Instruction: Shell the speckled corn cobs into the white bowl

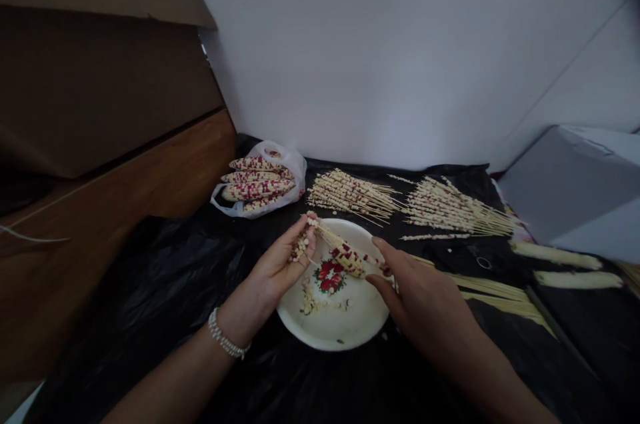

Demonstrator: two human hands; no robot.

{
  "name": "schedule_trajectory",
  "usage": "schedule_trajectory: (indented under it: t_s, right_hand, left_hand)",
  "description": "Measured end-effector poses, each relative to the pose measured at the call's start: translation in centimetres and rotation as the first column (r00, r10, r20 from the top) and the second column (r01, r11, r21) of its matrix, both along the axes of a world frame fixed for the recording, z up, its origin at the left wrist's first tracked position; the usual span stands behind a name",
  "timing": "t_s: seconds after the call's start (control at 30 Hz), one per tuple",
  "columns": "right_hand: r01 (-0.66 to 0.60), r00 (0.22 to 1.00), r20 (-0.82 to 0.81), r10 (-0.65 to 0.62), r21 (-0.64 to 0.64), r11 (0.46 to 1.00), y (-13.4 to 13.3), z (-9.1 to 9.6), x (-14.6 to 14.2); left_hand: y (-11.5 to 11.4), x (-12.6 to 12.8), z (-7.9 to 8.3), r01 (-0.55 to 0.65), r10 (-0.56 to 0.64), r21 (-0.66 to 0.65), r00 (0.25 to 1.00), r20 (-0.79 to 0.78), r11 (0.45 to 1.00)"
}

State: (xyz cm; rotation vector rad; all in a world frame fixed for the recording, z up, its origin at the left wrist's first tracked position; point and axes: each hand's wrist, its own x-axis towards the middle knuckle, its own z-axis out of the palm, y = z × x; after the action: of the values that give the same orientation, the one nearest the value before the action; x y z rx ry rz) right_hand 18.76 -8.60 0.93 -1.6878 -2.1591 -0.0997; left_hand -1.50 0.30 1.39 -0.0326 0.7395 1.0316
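Observation:
A partly stripped corn cob (349, 259) with dark red and pale kernels slants over a white bowl (333, 337). My right hand (413, 284) is closed about its near right end, thumb and fingers on either side. Loose corn kernels (300, 247) are gathered in the curled palm of my left hand (280, 264), whose fingertips are at the cob's far, bare end. Whether those fingertips also pinch a thin stick there is too small to tell. Inside the bowl, a red flower print shows, along with scattered kernels and bits.
Behind the bowl, a plastic bag (295, 161) holds several speckled corn cobs (257, 189). Kernel-threaded skewers lie in a left pile (345, 194) and a right pile (445, 207). Bare sticks (495, 287) and two stripped cobs (577, 279) rest on black plastic (185, 284) at right.

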Motion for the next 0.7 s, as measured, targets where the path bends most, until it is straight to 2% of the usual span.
schedule_trajectory:
  t_s: [0.1,0.27,0.47,0.7]
  right_hand:
    - [0.010,1.000,0.019,-0.009,-0.046,0.999,0.0,0.4,0.6]
    - [0.013,0.997,0.082,-0.001,-0.141,0.990,-0.5,1.3,0.5]
    - [-0.095,0.995,0.006,0.096,-0.089,0.992,-1.4,1.4,-1.1]
    - [-0.095,0.995,-0.007,0.095,-0.044,0.995,-1.9,0.8,-2.3]
  left_hand:
    - [0.8,-0.9,-0.3,-0.037,0.037,0.033,0.999,-0.012,0.999]
    - [1.0,-1.3,-0.7,-0.031,0.037,0.107,0.998,-0.058,0.994]
    - [0.5,-0.8,-0.2,-0.025,0.029,0.164,0.999,-0.021,0.986]
    - [0.4,-0.6,0.1,-0.092,0.095,0.170,0.995,-0.010,0.981]
